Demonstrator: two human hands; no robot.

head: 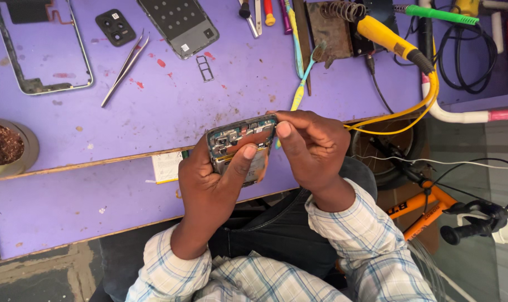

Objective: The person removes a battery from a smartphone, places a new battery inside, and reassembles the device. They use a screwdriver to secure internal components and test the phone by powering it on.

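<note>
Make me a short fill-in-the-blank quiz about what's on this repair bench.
1. Both hands, left hand and right hand, hold an opened ____ with its circuit board showing.
2. The worktop is painted ____.
3. The metal tweezers lie between the empty phone frame and the small ____ tray.
4. The soldering iron has a ____ handle.

Missing words: phone; purple; SIM; yellow

The bench is coloured purple with red flecks. The sleeves are patterned in a white-and-blue check. The soldering iron is yellow; the toothbrush blue and yellow.
</note>
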